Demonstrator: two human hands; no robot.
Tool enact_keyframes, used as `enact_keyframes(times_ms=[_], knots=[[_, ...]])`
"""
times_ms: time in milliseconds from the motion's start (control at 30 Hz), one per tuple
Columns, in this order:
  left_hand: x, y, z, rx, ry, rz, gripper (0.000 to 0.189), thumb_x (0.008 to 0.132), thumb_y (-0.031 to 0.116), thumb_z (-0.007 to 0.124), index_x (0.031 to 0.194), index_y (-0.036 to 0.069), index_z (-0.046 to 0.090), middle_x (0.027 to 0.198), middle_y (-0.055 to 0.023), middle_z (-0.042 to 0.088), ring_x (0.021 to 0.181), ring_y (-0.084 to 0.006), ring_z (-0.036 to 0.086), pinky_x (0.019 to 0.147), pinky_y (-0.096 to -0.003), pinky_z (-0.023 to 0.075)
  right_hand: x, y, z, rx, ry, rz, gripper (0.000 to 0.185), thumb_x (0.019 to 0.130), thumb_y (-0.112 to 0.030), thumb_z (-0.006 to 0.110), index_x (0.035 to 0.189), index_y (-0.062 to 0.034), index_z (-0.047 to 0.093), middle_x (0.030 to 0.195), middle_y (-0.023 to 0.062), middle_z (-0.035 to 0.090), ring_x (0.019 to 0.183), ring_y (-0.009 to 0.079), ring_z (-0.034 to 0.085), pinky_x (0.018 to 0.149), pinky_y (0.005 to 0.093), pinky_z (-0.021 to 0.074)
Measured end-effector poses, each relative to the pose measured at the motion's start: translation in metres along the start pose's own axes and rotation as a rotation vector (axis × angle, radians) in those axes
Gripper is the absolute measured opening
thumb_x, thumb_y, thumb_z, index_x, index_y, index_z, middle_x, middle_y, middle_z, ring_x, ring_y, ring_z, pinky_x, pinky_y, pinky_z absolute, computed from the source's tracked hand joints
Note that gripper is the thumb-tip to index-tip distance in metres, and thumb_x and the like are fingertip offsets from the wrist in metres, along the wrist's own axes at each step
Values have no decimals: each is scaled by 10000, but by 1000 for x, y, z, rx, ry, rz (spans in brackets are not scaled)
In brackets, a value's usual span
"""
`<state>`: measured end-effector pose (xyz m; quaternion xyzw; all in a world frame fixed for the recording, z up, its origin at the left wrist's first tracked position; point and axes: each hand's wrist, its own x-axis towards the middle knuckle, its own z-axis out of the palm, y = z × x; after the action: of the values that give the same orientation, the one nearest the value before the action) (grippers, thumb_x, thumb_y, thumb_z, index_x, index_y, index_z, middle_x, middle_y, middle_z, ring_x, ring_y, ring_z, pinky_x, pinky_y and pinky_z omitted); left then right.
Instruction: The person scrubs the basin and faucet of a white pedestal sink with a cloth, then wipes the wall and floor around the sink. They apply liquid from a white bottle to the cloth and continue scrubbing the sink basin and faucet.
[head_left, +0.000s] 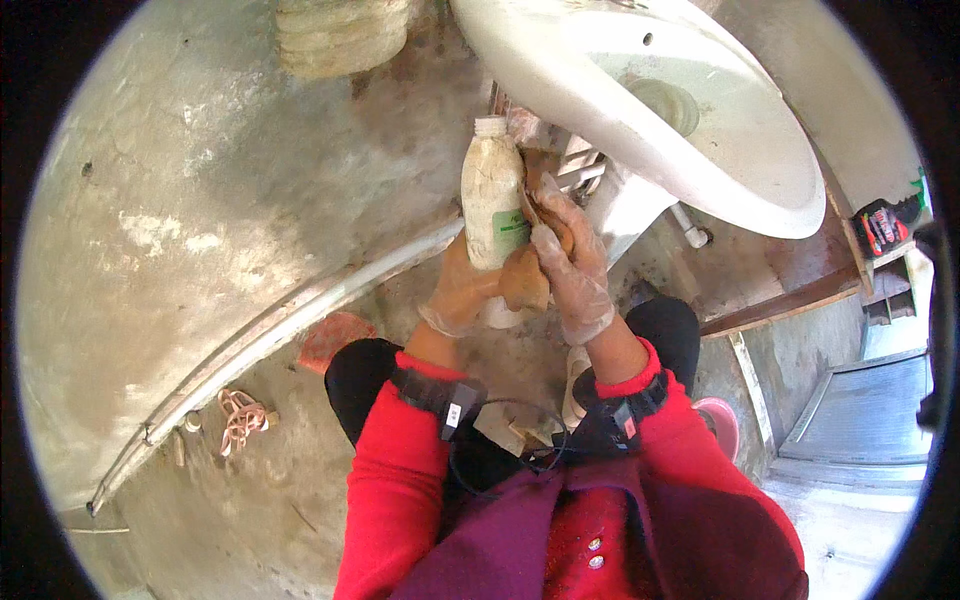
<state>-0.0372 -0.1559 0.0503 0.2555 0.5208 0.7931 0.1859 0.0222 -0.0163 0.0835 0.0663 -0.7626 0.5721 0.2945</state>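
A dirty white plastic bottle (491, 195) with a green label and no cap stands upright between my hands. My left hand (469, 289), in a clear plastic glove, is around the bottle's lower part. My right hand (574, 259), gloved too, holds a brown cloth or sponge-like thing (525, 277) against the bottle's right side; its exact kind cannot be told. Part of another white object (502, 313) shows just below the bottle.
A white pedestal washbasin (637, 112) overhangs at the upper right, with a pipe elbow (696, 237) beneath. A white pipe (360, 277) runs along the wall. A red mesh piece (334, 341), pink straps (244, 420) and a pink basin (724, 424) lie on the floor.
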Motion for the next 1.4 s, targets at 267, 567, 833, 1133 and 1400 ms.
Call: enact_keyframes(times_ms=[267, 567, 833, 1133, 1400], knots=[[-3, -11, -10, -417, -59, -87, 723, 765, 286, 682, 1388, 15, 433, 1267, -116, 570, 1141, -249, 590, 961, -369, 503, -31, 3, -7, -155, -203, -339, 446, 884, -161, 690, 1300, -85, 551, 1400, 222, 505, 1322, 414, 464, 1100, 481, 370], [-8, -8, 11, -503, -35, -99, 591, 891, 242, 638, 1391, 26, 409, 1286, -103, 555, 1169, -230, 567, 1001, -390, 472, 40, -8, 11, 162, 16, 77, 413, 905, -188, 670, 1281, -47, 575, 1322, 188, 590, 1234, 358, 563, 1038, 384, 443], [1, -15, -16, -712, 59, -7, 598, 928, 366, 612, 1388, 38, 418, 1221, -117, 581, 1106, -231, 590, 955, -376, 496, -17, -6, 11, -284, -201, -438, 438, 874, -197, 694, 1273, -70, 566, 1405, 218, 510, 1331, 376, 469, 1094, 446, 377], [-9, -21, -1, -699, -49, -186, 680, 892, 342, 657, 1425, 35, 370, 1296, -126, 555, 1126, -272, 602, 983, -401, 501, 39, -22, 13, -194, 0, 11, 379, 913, -210, 650, 1242, -30, 599, 1307, 222, 587, 1208, 341, 585, 997, 382, 473], [-1, -19, -6, -525, 42, 40, 661, 958, 501, 556, 1422, 58, 400, 1312, -93, 559, 1166, -259, 572, 994, -376, 475, -2, 6, 11, -268, -135, -217, 454, 895, -185, 672, 1319, -72, 557, 1356, 218, 554, 1266, 368, 534, 1058, 414, 427]])
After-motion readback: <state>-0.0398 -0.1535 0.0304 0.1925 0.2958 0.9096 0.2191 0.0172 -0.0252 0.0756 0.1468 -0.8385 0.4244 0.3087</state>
